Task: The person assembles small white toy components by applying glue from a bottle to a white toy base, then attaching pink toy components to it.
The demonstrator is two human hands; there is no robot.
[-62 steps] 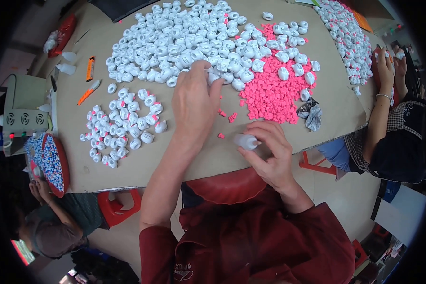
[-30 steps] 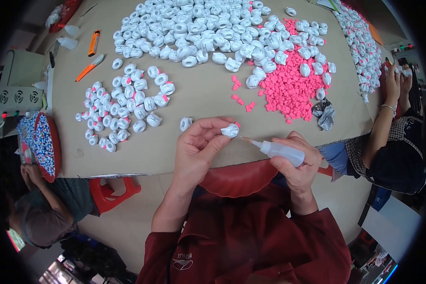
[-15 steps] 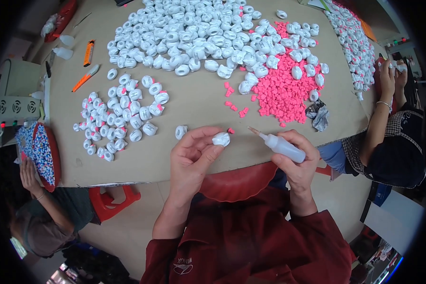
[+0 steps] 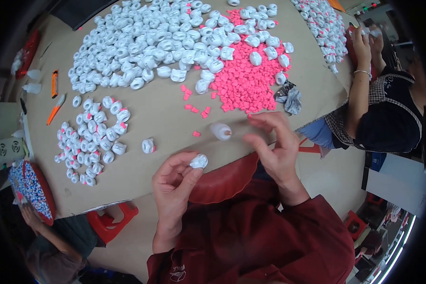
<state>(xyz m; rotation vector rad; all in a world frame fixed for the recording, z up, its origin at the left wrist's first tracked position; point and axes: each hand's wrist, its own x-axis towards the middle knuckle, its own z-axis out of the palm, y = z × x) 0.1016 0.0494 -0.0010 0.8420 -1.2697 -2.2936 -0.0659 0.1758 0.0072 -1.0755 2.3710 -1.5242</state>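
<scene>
My left hand (image 4: 173, 184) pinches a small white shell-like piece (image 4: 199, 161) just off the near edge of the tan table (image 4: 165, 113). My right hand (image 4: 274, 146) hovers with fingers apart and holds nothing, close to the near edge of a pink pellet heap (image 4: 244, 80). Between the hands a small white squeeze bottle (image 4: 220, 130) lies on the table. A big pile of white pieces (image 4: 146, 42) fills the far side. A smaller group of white pieces with pink inserts (image 4: 92, 142) lies to the left, with one piece (image 4: 148, 145) lying apart.
A red bowl (image 4: 227, 177) rests in my lap under the table edge. A person in a checked top (image 4: 378, 109) works at the right. Another person (image 4: 42, 236) sits lower left beside a red basket (image 4: 31, 194). Orange cutters (image 4: 54, 83) lie far left.
My right hand has laid the squeeze bottle down on the table and opened, shifting toward the pink heap. My left hand still holds the white piece.
</scene>
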